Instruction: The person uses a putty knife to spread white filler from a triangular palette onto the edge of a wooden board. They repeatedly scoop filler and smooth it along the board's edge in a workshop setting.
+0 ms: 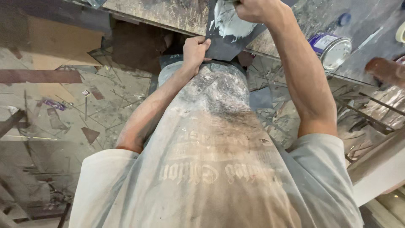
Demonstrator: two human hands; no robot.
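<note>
My left hand (195, 48) pinches the near edge of a dark flat board (228, 46) that juts out over the worktop's rim. A blob of white paste (230, 23) lies on the board. My right hand (253, 9) is a closed fist at the top edge, right over the paste. It seems to grip a small paste-smeared tool that is mostly cut off by the frame. My dusty grey shirt (211, 160) fills the lower middle of the view.
A scratched worktop (168, 12) runs along the top. On it at the right stand an open paint can with a purple label (332, 48), a blue cap (344, 19) and a roll of tape (400, 31). Shards and scraps litter the floor (76, 114) at the left.
</note>
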